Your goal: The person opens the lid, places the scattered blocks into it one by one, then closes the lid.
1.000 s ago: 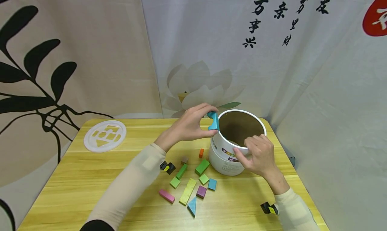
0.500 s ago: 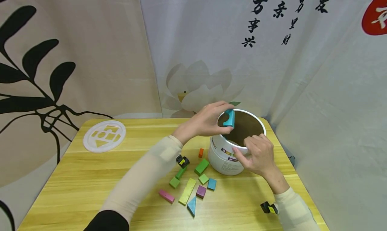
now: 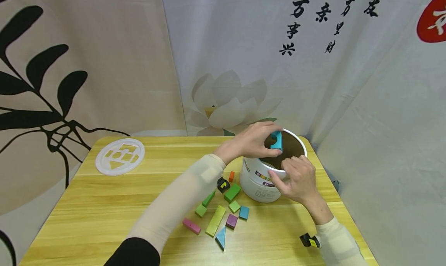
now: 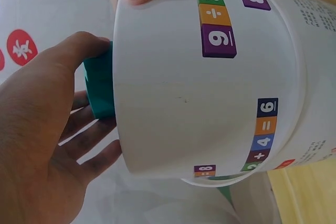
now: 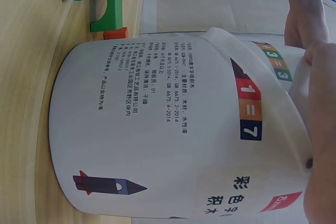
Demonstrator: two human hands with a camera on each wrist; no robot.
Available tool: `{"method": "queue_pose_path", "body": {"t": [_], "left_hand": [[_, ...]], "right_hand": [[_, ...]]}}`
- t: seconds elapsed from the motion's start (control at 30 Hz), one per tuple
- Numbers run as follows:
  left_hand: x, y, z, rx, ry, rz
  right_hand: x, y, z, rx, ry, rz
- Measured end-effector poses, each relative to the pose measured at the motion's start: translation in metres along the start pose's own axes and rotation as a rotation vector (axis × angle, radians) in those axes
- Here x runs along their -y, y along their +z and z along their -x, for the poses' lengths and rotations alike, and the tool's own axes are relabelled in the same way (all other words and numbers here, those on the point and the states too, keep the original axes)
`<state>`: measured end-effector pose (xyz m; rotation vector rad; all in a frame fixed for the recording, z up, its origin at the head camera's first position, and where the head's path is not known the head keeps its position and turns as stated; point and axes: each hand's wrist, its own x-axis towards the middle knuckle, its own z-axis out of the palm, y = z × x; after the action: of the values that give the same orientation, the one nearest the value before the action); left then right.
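Two hands of ours are at the white bucket (image 3: 261, 188), which stands upright toward the far right of the desk (image 3: 87, 215). In our left hand (image 3: 252, 143) we hold a blue arch-shaped block (image 3: 279, 141), thumb and fingers clamped on its two ends, its notch turned toward our palm. We have it at the bucket's mouth; seen from the left wrist, part of it is hidden behind the wall. Our right hand (image 3: 299, 177) grips the near right rim, fingers curled over the edge and the thumb against the outside. Loose on the desk, nearer to us, we see a yellow block (image 3: 215, 221), a pink block (image 3: 191, 226), a blue triangle (image 3: 221, 239), a purple block (image 3: 231, 221), a small blue block (image 3: 244, 213) and several green ones, with an orange block (image 3: 231, 176) just beside the bucket. Well apart, at the far left, lies a white disc (image 3: 102, 164) with cut-out shapes. Beyond the desk hangs a printed cloth (image 3: 226, 33).
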<state>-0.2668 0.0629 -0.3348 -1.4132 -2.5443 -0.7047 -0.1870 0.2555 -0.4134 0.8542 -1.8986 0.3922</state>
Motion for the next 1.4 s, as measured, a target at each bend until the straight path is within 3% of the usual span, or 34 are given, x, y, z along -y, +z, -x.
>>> {"method": "queue_pose_path", "body": {"t": [0.5,0.8,1.13,1.4], "left_hand": [[-0.001,0.005,-0.001,0.004,-0.016,-0.014],[0.007,0.007,0.007,-0.006,-0.015,-0.010],[0.018,0.000,0.030,-0.030,-0.077,0.010],[0.036,-0.005,0.062,-0.063,-0.141,0.038]], "right_hand": [[-0.001,0.000,0.000,-0.009,-0.014,0.005],[-0.001,0.000,0.000,-0.010,-0.016,0.010],[-0.003,0.000,0.000,-0.007,-0.010,0.010],[-0.003,0.000,0.001,0.007,0.005,0.012]]}}
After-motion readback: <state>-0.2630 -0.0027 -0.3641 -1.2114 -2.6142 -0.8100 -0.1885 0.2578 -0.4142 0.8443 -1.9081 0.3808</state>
